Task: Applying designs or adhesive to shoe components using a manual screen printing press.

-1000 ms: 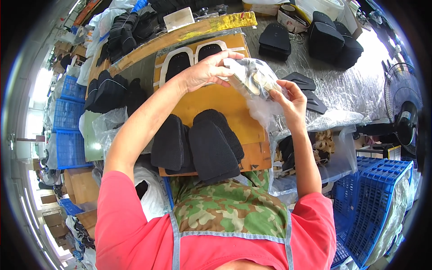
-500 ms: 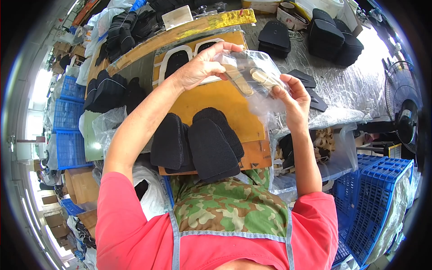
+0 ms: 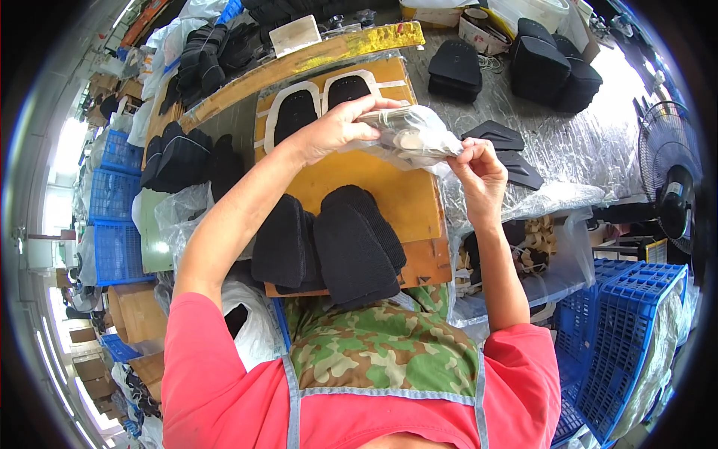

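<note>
Cluttered workshop surroundings fill the head view: we look down on a silver-covered table (image 3: 568,142) heaped with black pads, with blue crates (image 3: 112,202) stacked off to our left and another blue crate (image 3: 636,299) low on our right beside a fan (image 3: 673,194).

Before us lies an orange board (image 3: 389,194). Our left hand (image 3: 336,131) and right hand (image 3: 479,176) are raised over it, both gripping a clear bag (image 3: 415,135) between them. Left-hand fingers (image 3: 374,112) curl over the bag's top edge and are clamped on it, thumb underneath. Right-hand fingertips (image 3: 460,153) pinch the bag's lower right corner, closed tight on the plastic. Inside the bag we see pale, flat pieces, though we cannot tell exactly what they are.

Just beyond the left fingers, two white-rimmed black soles (image 3: 318,105) lie side by side on the board's far end. Below both hands, toward our body, a pile of black soles (image 3: 336,243) rests on the board's near edge. Just right of the right fingers, flat black pieces (image 3: 508,153) lie on the silver cover. Further beyond, black stacks (image 3: 456,71) stand on the table, well apart from the hands. We wear a red shirt (image 3: 217,382) and a camouflage apron (image 3: 381,348).
</note>
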Motion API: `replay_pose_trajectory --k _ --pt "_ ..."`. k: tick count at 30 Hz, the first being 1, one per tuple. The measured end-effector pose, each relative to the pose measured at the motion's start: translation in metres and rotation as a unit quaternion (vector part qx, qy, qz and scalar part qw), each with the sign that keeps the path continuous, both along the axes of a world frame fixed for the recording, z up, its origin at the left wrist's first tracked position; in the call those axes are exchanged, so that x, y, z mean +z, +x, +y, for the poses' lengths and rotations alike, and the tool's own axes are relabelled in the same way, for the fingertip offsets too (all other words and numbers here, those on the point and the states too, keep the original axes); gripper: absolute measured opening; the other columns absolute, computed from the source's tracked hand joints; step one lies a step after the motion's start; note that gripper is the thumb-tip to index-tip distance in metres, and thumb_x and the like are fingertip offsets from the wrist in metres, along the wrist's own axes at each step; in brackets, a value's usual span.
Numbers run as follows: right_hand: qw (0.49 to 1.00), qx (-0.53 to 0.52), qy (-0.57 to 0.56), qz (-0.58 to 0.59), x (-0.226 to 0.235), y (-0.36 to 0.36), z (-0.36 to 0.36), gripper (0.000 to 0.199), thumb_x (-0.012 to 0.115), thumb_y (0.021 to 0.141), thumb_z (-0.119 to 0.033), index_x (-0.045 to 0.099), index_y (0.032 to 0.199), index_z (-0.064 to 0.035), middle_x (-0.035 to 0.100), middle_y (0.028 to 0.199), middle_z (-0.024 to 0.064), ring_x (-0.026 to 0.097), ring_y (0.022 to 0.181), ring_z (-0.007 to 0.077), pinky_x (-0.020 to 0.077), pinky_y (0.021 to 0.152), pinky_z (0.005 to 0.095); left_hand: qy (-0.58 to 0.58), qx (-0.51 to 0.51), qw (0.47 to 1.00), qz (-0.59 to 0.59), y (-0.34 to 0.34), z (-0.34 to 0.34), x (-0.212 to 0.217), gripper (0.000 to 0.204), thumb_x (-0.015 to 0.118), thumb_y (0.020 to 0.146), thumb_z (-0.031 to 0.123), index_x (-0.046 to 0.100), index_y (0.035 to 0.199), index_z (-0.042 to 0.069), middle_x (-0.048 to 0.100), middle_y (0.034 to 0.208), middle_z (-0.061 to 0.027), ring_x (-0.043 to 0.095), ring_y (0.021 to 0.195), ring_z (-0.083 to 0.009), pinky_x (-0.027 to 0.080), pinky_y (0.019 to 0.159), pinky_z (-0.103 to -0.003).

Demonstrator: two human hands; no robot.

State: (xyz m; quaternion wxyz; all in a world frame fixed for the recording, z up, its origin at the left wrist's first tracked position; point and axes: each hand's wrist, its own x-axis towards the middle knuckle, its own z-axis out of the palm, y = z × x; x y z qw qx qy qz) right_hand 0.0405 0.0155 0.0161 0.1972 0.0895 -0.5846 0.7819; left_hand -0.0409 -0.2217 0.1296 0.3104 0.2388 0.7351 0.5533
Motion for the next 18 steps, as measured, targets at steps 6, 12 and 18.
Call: replay_pose_trajectory --k 6,12,18 --pt "0.997 0.023 -0.040 -0.063 0.007 0.002 -0.006 0.014 0.067 0.083 0.006 0.059 0.091 -0.0029 0.053 0.091 -0.0023 0.051 0.083 0.0034 0.0439 0.076 0.0180 0.003 0.029 0.999 -0.019 -0.001 -0.005 -0.008 0.038 0.052 0.089 0.012 0.052 0.126 0.006 0.056 0.113 0.0005 0.050 0.109 -0.0082 0.038 0.097 -0.025" --pt "0.992 0.030 0.015 -0.117 0.009 0.001 -0.008 0.030 0.062 0.080 0.006 0.062 0.108 -0.0037 0.053 0.091 -0.0030 0.051 0.081 0.0043 0.0440 0.077 0.0187 0.031 0.054 0.997 0.052 0.002 -0.003 -0.010 0.031 0.053 0.088 0.004 0.054 0.118 0.008 0.056 0.108 0.0017 0.051 0.104 -0.0067 0.041 0.091 -0.023" --pt "0.985 0.041 0.107 -0.125 0.013 0.005 -0.009 0.037 0.066 0.075 -0.006 0.061 0.112 -0.0073 0.053 0.099 0.0020 0.053 0.091 0.0119 0.0448 0.084 0.0277 0.046 0.102 0.983 0.144 0.010 -0.004 -0.021 0.028 0.052 0.079 -0.014 0.049 0.097 0.006 0.054 0.095 -0.0007 0.055 0.094 -0.0111 0.045 0.085 -0.028"
